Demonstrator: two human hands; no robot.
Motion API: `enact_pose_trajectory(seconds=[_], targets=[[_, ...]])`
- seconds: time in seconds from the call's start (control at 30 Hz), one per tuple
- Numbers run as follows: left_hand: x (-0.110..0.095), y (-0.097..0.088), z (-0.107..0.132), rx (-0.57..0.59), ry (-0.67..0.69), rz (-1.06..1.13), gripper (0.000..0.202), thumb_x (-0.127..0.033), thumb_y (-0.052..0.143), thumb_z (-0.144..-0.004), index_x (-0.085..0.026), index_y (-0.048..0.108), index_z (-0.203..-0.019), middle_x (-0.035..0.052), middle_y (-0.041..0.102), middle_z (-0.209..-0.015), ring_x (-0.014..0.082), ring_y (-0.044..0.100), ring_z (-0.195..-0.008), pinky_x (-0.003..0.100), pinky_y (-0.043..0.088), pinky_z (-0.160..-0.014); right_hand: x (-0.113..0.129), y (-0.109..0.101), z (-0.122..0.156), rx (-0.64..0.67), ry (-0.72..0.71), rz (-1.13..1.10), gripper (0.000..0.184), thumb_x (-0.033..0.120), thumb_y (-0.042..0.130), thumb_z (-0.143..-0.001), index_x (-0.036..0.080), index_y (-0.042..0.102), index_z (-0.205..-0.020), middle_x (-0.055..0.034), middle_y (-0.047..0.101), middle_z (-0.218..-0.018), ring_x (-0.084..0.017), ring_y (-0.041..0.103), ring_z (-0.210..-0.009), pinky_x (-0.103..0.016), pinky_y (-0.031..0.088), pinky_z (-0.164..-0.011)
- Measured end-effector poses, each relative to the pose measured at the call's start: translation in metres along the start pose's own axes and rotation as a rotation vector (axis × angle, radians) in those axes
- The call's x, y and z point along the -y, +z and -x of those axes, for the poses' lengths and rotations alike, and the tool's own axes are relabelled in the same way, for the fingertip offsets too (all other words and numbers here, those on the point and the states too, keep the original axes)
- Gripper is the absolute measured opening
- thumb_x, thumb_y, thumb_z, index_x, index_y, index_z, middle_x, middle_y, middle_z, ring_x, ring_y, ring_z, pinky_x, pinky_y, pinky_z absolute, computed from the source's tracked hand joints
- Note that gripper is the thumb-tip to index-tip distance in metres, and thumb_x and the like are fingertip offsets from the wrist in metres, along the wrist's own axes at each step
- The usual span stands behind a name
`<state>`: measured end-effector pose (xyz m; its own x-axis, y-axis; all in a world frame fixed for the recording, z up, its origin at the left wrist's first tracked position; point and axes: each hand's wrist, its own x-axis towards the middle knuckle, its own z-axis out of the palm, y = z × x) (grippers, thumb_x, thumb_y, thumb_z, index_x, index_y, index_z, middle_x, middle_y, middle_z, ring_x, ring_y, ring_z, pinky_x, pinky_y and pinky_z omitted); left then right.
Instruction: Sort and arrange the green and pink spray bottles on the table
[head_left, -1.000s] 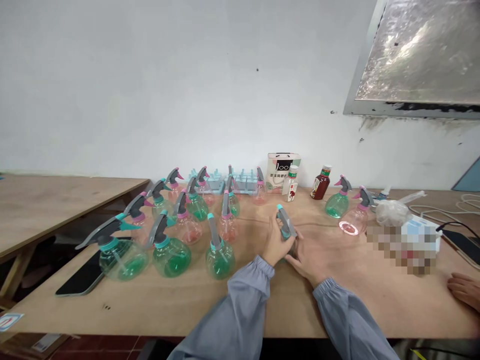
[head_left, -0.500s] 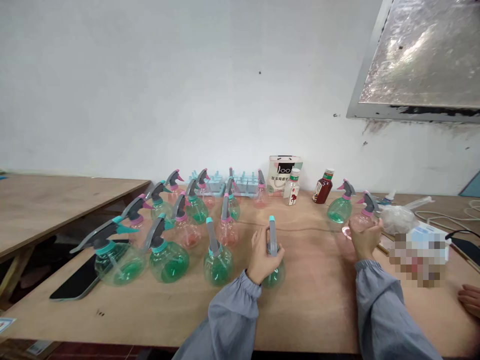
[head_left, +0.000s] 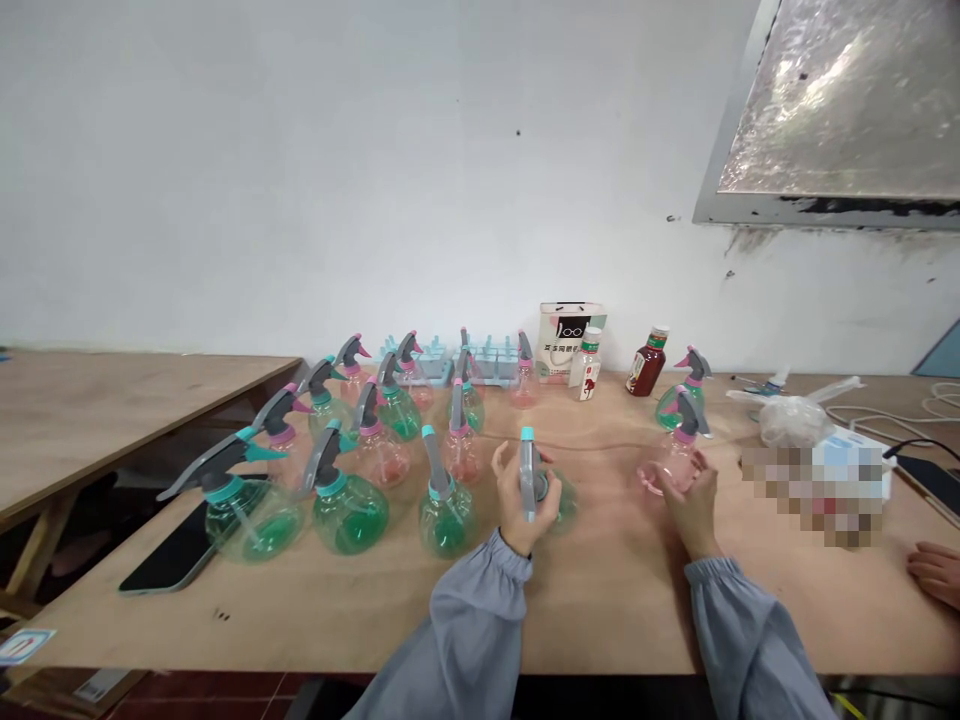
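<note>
My left hand [head_left: 529, 505] is closed around the grey, teal-tipped spray head of a green spray bottle [head_left: 564, 502]. Its round body shows to the right of my fingers, and I cannot tell whether head and body are joined. My right hand [head_left: 691, 505] grips a pink spray bottle [head_left: 666, 458] by its clear body, its grey and pink head upright. Behind that one stands another green spray bottle [head_left: 667, 408]. To the left of my hands, several green and pink bottles stand in rows; the nearest is a green spray bottle [head_left: 444, 520] with a teal nozzle.
At the wall are pale blue molds [head_left: 495, 365], a paper bag [head_left: 555, 345], a white-capped bottle [head_left: 589, 370] and a dark red bottle [head_left: 647, 365]. A phone [head_left: 169, 555] lies left. Right are a plastic bag [head_left: 795, 422], cables and another person's hand [head_left: 934, 575].
My right hand has brought the pink bottle leftward and nearer, in front of the green one. In my left hand the spray head has shifted left of the green body.
</note>
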<state>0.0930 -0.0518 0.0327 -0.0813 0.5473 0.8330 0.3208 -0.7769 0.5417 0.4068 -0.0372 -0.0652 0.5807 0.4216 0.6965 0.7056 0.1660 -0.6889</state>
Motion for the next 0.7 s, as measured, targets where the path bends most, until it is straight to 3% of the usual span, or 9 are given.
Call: enact_pose_trajectory(seconds=[0.13, 0.3, 0.37, 0.47, 0.63, 0.7], targets=[[-0.003, -0.001, -0.001, 0.089, 0.075, -0.052, 0.036, -0.018, 0.055, -0.077, -0.023, 0.06, -0.112, 0.0056, 0.074, -0.109, 0.0244, 0.068, -0.107, 0.054, 0.032, -0.114, 0.023, 0.005, 0.029, 0.118, -0.043, -0.097, 0.085, 0.067, 0.071, -0.076, 0.017, 0.044, -0.139, -0.0198, 0.053, -0.134, -0.036, 0.054, -0.126, -0.056, 0.045, -0.105], [-0.006, -0.002, 0.0, 0.063, 0.052, -0.123, 0.012, -0.015, 0.053, -0.072, -0.023, 0.057, -0.08, -0.0001, 0.069, -0.078, 0.0196, 0.063, -0.077, 0.043, 0.038, -0.087, 0.036, 0.006, 0.038, 0.141, -0.095, -0.136, 0.08, 0.065, 0.07, -0.079, 0.019, 0.044, -0.139, -0.0193, 0.053, -0.134, -0.035, 0.055, -0.126, -0.056, 0.049, -0.101], [-0.007, -0.003, -0.001, 0.066, 0.082, -0.133, 0.016, -0.016, 0.053, -0.071, -0.023, 0.058, -0.085, 0.0015, 0.068, -0.08, 0.0213, 0.061, -0.08, 0.041, 0.037, -0.083, 0.037, 0.005, 0.038, 0.135, -0.102, -0.132, 0.079, 0.065, 0.07, -0.08, 0.019, 0.044, -0.139, -0.0191, 0.054, -0.134, -0.035, 0.056, -0.125, -0.056, 0.05, -0.101], [-0.008, -0.002, -0.002, 0.103, 0.141, -0.122, 0.029, -0.018, 0.055, -0.072, -0.022, 0.06, -0.1, 0.0045, 0.069, -0.091, 0.0247, 0.061, -0.093, 0.043, 0.037, -0.09, 0.037, 0.004, 0.038, 0.141, -0.112, -0.125, 0.078, 0.064, 0.07, -0.08, 0.019, 0.045, -0.138, -0.019, 0.054, -0.132, -0.034, 0.057, -0.123, -0.057, 0.05, -0.1], [-0.003, 0.0, 0.001, 0.051, 0.088, -0.137, 0.014, -0.014, 0.053, -0.073, -0.023, 0.055, -0.083, 0.0003, 0.064, -0.078, 0.0201, 0.058, -0.075, 0.039, 0.036, -0.08, 0.04, 0.003, 0.037, 0.143, -0.111, -0.127, 0.077, 0.063, 0.071, -0.08, 0.019, 0.045, -0.137, -0.0189, 0.055, -0.132, -0.033, 0.058, -0.121, -0.054, 0.053, -0.096], [-0.001, 0.0, 0.001, 0.061, 0.078, -0.163, 0.016, -0.015, 0.053, -0.074, -0.023, 0.056, -0.088, 0.0016, 0.065, -0.083, 0.0214, 0.059, -0.079, 0.039, 0.036, -0.081, 0.042, 0.003, 0.037, 0.145, -0.105, -0.127, 0.077, 0.064, 0.07, -0.08, 0.019, 0.046, -0.137, -0.0184, 0.055, -0.132, -0.033, 0.058, -0.121, -0.053, 0.054, -0.095]])
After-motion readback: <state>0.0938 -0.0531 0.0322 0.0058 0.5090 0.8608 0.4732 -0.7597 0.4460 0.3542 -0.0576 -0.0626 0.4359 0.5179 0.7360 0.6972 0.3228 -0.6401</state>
